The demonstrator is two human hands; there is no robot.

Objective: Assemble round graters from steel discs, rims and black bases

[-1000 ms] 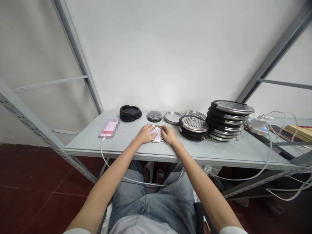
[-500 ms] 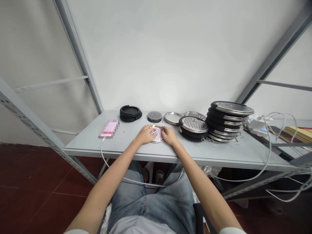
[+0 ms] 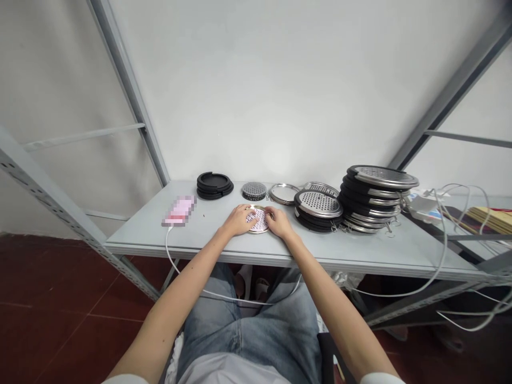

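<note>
A round perforated metal plate [image 3: 259, 220] with a shiny rim, a grater disc by its look, lies flat on the table near its front edge. My left hand [image 3: 239, 220] grips its left side, fingers curled over the rim and thumb on the holed face. On the opposite side my right hand [image 3: 279, 221] is closed on the rim in the same way. Both hands cover parts of the edge. Just behind them sits a stack of smaller grey perforated discs [image 3: 254, 190], and a plain shiny metal ring [image 3: 284, 193] lies to its right.
Stacked black rings or trays [image 3: 215, 185] stand back left, near a blurred-out phone [image 3: 178, 210] with a white cable. To the right are a low pile of black-rimmed grater discs [image 3: 318, 204] and a taller stack [image 3: 374, 200]. Metal uprights [image 3: 132, 90] frame the table [image 3: 224, 242].
</note>
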